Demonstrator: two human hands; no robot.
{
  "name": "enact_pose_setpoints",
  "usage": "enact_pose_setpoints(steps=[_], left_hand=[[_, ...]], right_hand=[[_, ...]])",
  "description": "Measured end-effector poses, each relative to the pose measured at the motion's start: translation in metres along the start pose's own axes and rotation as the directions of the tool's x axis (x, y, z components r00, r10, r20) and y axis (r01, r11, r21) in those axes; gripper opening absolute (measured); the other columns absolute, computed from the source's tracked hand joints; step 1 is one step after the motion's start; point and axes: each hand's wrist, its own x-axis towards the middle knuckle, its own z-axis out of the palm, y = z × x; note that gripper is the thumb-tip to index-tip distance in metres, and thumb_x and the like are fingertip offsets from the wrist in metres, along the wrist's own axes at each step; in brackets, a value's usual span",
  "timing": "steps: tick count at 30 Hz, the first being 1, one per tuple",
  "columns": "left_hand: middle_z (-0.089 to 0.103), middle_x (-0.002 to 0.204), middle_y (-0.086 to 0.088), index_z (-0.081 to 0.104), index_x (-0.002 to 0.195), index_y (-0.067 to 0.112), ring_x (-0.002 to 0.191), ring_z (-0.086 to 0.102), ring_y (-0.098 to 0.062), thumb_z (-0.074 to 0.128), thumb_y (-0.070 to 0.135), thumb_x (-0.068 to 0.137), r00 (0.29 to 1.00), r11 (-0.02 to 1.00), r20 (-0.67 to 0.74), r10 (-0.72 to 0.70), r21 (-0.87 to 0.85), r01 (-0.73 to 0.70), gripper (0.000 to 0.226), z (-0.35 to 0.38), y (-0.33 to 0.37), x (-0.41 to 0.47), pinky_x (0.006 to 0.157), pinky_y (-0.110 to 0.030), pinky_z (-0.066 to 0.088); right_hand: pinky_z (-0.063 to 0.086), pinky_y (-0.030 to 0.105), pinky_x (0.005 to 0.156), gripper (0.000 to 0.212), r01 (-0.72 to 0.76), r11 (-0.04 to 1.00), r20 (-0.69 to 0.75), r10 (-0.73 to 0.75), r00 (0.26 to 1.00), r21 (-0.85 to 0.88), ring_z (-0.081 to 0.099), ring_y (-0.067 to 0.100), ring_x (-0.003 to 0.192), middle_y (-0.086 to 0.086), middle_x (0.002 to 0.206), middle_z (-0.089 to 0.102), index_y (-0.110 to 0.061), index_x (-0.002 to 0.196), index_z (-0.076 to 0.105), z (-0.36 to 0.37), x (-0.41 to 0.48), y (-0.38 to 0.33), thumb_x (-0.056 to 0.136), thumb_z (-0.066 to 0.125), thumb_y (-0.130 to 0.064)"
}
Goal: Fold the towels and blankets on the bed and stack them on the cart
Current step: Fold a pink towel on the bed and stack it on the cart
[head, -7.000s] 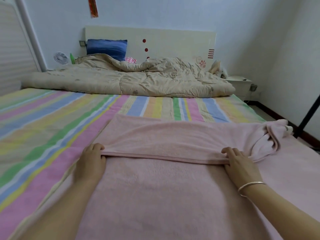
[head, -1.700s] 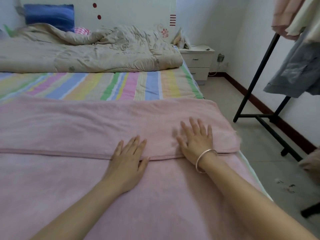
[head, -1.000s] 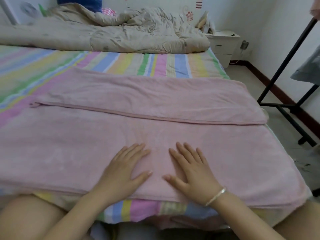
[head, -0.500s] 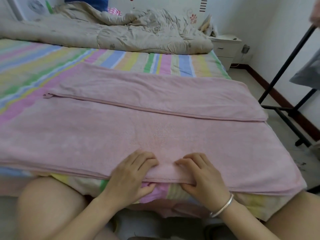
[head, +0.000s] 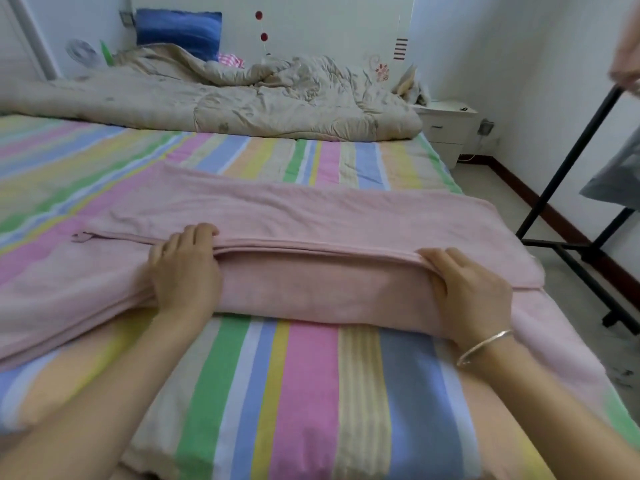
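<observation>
On the rainbow-striped bedsheet [head: 304, 386], both the left hand [head: 185, 271] and right hand [head: 465, 292] grip the pink terry blanket's [head: 311, 216] folded edge; a black metal rack [head: 568, 188] stands right.

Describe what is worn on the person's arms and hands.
No sleeves are in view: the left forearm and the right forearm are bare. The right hand has a thin silver-coloured bangle round its wrist. The left hand has no glove, watch or bracelet.
</observation>
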Motion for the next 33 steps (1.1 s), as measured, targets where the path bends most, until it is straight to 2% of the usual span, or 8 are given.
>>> enact_pose_setpoints(steps=[3,7,11,17,19,22,29,33], left_hand=[[0.065,0.096,-0.014,0.062,0.108,0.013,0.092,0.059,-0.035,0.055,-0.007,0.075,0.998,0.998,-0.043,-0.056,0.017,0.057,0.039,0.024,-0.008,0.053,0.084,-0.044,0.036],[0.063,0.096,-0.016,0.062,0.106,0.009,0.092,0.057,-0.036,0.051,-0.009,0.074,0.994,0.995,-0.110,0.021,0.096,-0.010,0.039,0.047,-0.001,0.130,0.085,-0.042,0.031],[0.061,0.091,-0.018,0.063,0.101,0.006,0.090,0.056,-0.036,0.049,-0.009,0.076,0.990,0.985,-0.093,0.103,0.148,-0.088,0.033,0.075,0.012,0.185,0.089,-0.044,0.030],[0.063,0.109,-0.008,0.060,0.112,0.017,0.106,0.056,-0.031,0.053,0.024,0.093,0.946,0.948,0.317,0.065,0.275,-0.158,0.021,0.139,0.020,0.190,0.089,-0.037,0.036],[0.061,0.118,-0.009,0.055,0.117,0.018,0.110,0.058,-0.031,0.050,0.039,0.094,0.891,0.964,0.451,0.051,0.211,-0.162,0.031,0.159,0.011,0.177,0.089,-0.036,0.041],[0.063,0.116,-0.011,0.056,0.121,0.015,0.106,0.059,-0.033,0.050,0.039,0.093,0.914,0.989,0.391,0.109,0.049,-0.139,0.037,0.169,-0.008,0.159,0.088,-0.039,0.045],[0.057,0.136,0.001,0.052,0.137,0.021,0.124,0.054,-0.021,0.025,0.059,0.089,0.906,0.958,0.320,0.279,-0.159,-0.239,0.067,0.125,-0.056,0.127,0.113,-0.043,0.030],[0.066,0.123,-0.005,0.063,0.123,0.014,0.113,0.060,-0.027,0.022,0.049,0.095,0.961,0.974,0.250,0.121,-0.219,-0.065,0.061,0.100,-0.121,0.113,0.104,-0.043,0.040]], right_hand=[[0.049,0.038,0.051,0.029,0.030,1.000,0.001,-0.029,1.000,-0.006,0.064,0.033,0.069,0.005,0.086,0.064,-0.023,0.106,0.067,0.023,0.049,0.018,0.089,0.044,-0.031],[0.047,0.038,0.053,0.015,0.037,0.994,0.032,-0.034,0.999,-0.104,0.062,0.036,0.068,0.009,0.092,0.064,-0.018,0.104,0.064,0.055,0.128,0.035,0.092,0.056,-0.016],[0.043,0.034,0.054,0.011,-0.001,0.984,0.063,0.012,0.998,-0.179,0.061,0.035,0.071,0.008,0.092,0.064,-0.016,0.097,0.062,0.095,0.186,0.055,0.096,0.054,-0.023],[0.044,0.031,0.072,0.021,-0.013,0.945,0.376,0.142,0.916,-0.327,0.061,0.026,0.099,0.001,0.108,0.065,-0.025,0.109,0.064,0.165,0.195,0.071,0.095,0.050,-0.033],[0.045,0.034,0.076,0.021,-0.052,0.966,0.380,0.149,0.913,-0.254,0.061,0.027,0.101,0.001,0.109,0.065,-0.026,0.110,0.065,0.184,0.182,0.071,0.092,0.054,-0.023],[0.050,0.039,0.064,0.023,-0.011,0.997,0.218,0.027,0.976,-0.075,0.063,0.035,0.084,0.007,0.089,0.067,-0.018,0.093,0.071,0.200,0.163,0.054,0.075,0.061,-0.006],[0.052,0.039,0.068,0.034,0.228,0.927,0.256,-0.307,0.917,0.297,0.061,0.027,0.085,-0.001,0.095,0.069,-0.022,0.098,0.070,0.210,0.146,-0.079,0.087,0.039,-0.030],[0.052,0.039,0.078,0.038,0.314,0.878,0.274,-0.422,0.864,0.361,0.061,0.026,0.098,-0.002,0.110,0.068,-0.021,0.105,0.069,0.215,0.149,-0.135,0.090,0.036,-0.034]])
